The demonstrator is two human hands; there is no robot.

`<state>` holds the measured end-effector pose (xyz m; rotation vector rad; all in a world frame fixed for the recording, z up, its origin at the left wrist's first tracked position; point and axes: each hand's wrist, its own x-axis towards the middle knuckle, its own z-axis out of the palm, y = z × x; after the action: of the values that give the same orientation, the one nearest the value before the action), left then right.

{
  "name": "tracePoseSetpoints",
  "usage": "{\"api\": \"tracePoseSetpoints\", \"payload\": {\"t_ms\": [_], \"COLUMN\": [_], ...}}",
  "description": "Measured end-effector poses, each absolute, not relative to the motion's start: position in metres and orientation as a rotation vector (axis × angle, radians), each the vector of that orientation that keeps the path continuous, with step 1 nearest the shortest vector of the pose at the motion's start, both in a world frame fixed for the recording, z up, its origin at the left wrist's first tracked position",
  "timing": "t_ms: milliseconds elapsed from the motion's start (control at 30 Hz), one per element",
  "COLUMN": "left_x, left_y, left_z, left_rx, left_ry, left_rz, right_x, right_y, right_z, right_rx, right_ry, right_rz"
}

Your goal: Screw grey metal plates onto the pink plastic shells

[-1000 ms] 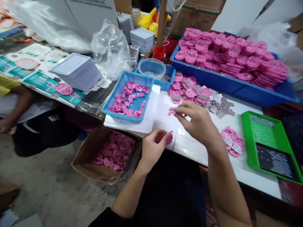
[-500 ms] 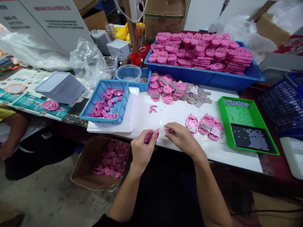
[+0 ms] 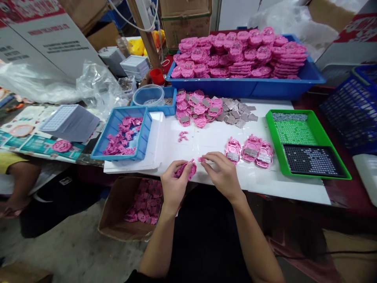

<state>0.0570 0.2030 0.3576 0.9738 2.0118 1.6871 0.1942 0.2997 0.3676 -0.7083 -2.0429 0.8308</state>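
Observation:
My left hand [image 3: 173, 184] grips a round pink plastic shell [image 3: 186, 170] at the near edge of the white table [image 3: 294, 186]. My right hand [image 3: 223, 174] pinches a small pink plastic piece [image 3: 202, 159] right beside that shell. Three pink shells with grey plates [image 3: 250, 150] lie just right of my right hand. A few small pink pieces [image 3: 182, 136] lie loose farther back on the table.
A small blue tray of pink pieces [image 3: 122, 133] sits at left, a green tray [image 3: 306, 143] at right, a big blue bin of pink shells [image 3: 244, 59] behind. Grey plates [image 3: 237, 112] and more shells [image 3: 196, 108] lie mid-table. A cardboard box [image 3: 129, 210] stands below. Another person [image 3: 17, 184] sits at left.
My right hand came back from the loose pieces toward the table's near edge with a small pink piece, close to the shell in my left hand. The view swung right and up.

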Motion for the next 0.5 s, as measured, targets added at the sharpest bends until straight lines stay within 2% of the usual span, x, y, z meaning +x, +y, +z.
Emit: {"api": "tracePoseSetpoints", "payload": {"t_ms": [233,500], "left_x": [0.069,0.077], "left_y": [0.202,0.202], "left_z": [0.365,0.360], "left_rx": [1.008,1.487], "left_ry": [1.933,1.951], "left_rz": [1.746,1.813], "right_x": [0.189,0.186], "right_y": [0.273,0.272], "right_z": [0.368,0.371], "right_rx": [-0.693,-0.698], "right_ry": [-1.513,-1.402], "right_rz": [1.149,1.132]}}
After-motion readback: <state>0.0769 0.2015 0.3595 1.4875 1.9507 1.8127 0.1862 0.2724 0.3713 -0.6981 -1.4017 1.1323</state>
